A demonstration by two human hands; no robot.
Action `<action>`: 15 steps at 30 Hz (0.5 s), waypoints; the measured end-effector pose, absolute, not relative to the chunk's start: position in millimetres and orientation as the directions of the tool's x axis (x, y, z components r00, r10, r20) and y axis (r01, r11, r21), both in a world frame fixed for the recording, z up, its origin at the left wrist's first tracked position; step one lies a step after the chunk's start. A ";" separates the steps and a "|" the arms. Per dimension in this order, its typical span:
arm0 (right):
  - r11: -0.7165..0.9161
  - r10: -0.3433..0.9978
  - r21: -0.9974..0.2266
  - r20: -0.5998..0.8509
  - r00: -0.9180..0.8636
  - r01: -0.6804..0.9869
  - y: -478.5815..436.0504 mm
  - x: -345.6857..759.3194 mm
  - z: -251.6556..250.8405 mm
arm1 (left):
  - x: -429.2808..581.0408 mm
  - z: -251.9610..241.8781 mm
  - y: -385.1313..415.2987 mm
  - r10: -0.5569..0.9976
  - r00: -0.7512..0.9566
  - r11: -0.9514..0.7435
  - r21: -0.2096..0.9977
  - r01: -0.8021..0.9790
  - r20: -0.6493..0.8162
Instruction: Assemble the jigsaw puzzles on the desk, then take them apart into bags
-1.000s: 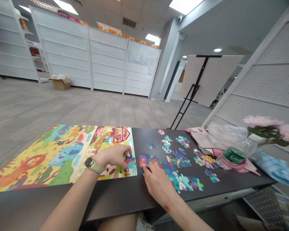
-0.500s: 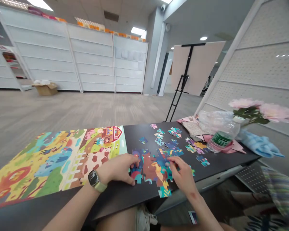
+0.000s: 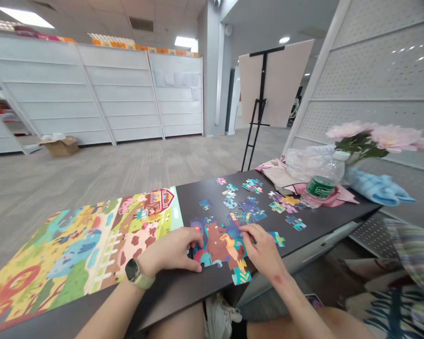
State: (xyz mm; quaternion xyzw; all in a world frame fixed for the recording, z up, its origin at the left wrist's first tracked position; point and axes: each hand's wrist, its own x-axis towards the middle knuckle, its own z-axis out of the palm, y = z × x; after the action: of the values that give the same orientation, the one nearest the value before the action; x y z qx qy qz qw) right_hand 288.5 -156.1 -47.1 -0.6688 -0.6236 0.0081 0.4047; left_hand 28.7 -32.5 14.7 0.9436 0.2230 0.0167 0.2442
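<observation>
Left hand (image 3: 173, 254) and right hand (image 3: 263, 249) flank the joined puzzle section (image 3: 219, 245) at the front edge of the surface (image 3: 198, 287).
Since one second ago, left hand has moved off the printed sheet (image 3: 92, 240); it now lies flat and open on the section's left edge. Right hand fingers are narrow, tips on the right edge; pinch not discernible.

head-worn view, looking down, close tabletop (image 3: 198, 292)

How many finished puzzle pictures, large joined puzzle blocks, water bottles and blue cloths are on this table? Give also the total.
Finished puzzle pictures: 2
Large joined puzzle block: 1
Water bottle: 1
Blue cloth: 1
Total: 5
</observation>
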 end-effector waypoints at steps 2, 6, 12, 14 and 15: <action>0.102 0.837 -0.549 0.498 0.226 0.830 -156.1 287.7 -47.4 | 31.3 12.1 -31.1 0.428 0.900 -0.783 0.464 0.414 -0.080; 0.101 0.838 -0.538 0.500 0.220 0.837 -156.4 286.4 -47.1 | 31.8 13.9 -27.6 0.409 0.910 -0.806 0.443 0.392 -0.062; 0.106 0.853 -0.524 0.485 0.194 0.845 -156.6 283.5 -43.0 | 26.2 22.2 -31.9 0.334 0.926 -0.816 0.437 0.378 -0.179; 0.115 0.859 -0.514 0.481 0.175 0.850 -157.2 281.7 -40.6 | 28.1 20.6 -35.2 0.370 0.911 -0.813 0.413 0.412 -0.180; 0.118 0.860 -0.506 0.482 0.166 0.854 -157.8 280.8 -39.4 | 30.0 19.0 -36.7 0.396 0.904 -0.816 0.389 0.427 -0.163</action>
State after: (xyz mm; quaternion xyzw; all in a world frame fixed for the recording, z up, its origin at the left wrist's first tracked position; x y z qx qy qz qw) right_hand 280.8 -157.8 -39.4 -0.6640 -0.6457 0.0039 0.3772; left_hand 30.0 -36.7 19.0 0.9522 0.2161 -0.0371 0.2128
